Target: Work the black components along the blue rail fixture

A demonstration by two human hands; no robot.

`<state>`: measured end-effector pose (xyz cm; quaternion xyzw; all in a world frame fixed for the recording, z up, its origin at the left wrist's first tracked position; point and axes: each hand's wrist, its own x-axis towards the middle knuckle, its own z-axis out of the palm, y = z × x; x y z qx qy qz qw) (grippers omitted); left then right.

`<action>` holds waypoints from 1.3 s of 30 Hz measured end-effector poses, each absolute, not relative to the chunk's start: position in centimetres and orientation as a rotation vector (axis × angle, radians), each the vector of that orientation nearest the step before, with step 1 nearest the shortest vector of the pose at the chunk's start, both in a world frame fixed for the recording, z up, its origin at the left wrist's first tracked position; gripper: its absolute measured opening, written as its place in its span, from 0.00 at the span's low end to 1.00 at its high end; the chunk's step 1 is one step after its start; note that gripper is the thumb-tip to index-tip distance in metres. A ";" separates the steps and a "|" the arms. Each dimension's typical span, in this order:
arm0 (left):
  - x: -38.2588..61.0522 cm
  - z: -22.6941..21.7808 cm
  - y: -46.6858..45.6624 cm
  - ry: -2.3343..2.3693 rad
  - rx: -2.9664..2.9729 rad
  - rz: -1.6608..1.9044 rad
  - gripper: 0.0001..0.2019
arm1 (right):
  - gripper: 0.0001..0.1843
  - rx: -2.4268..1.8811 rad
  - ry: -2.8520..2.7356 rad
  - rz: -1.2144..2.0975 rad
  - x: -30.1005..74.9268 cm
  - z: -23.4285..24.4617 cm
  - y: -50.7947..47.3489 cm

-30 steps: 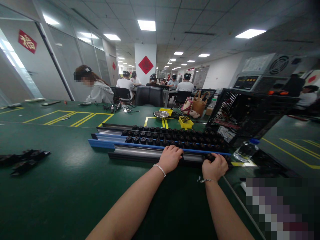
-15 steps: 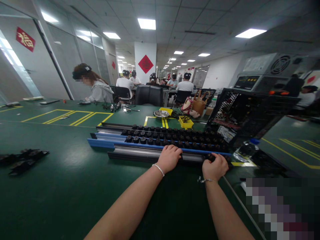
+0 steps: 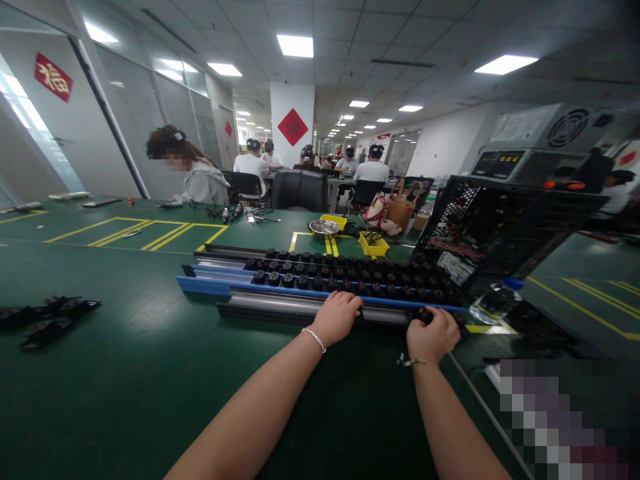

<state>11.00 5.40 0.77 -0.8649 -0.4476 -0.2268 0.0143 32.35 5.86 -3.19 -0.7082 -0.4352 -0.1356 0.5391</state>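
Observation:
A long black channel rail (image 3: 273, 308) lies on the green table in front of me, its inside smooth and greyish. My left hand (image 3: 338, 321) is closed over the middle of this rail, fingertips on its far edge. Near the rail's right end, my right hand (image 3: 434, 335) is closed around a small black round part (image 3: 421, 315) sitting at the channel; its lower side is hidden. Behind runs a blue-edged rail (image 3: 203, 285), and several rows of black round parts (image 3: 287, 280) fill the rails there.
An open computer case (image 3: 540, 223) with power supplies on top stands at the right, beside a clear bottle (image 3: 495, 303). Black parts (image 3: 55, 317) lie at the left. A metal bowl (image 3: 324, 229) and yellow bins (image 3: 373, 245) stand behind the rails. A person (image 3: 193, 167) sits across the table.
The view has shifted very slightly. Both hands stay in nearly the same place on the rail, and the right hand keeps its hold on the small black part.

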 end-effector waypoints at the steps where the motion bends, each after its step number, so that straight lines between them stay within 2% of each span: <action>1: 10.9 0.8 5.4 -1.397 -2.692 -0.703 0.07 | 0.19 -1.684 -1.035 -0.320 32.3 -3.2 5.9; 39: 7.1 0.7 4.9 -1.410 -2.619 -0.710 0.07 | 0.19 -1.696 -1.026 -0.307 32.2 -3.1 5.9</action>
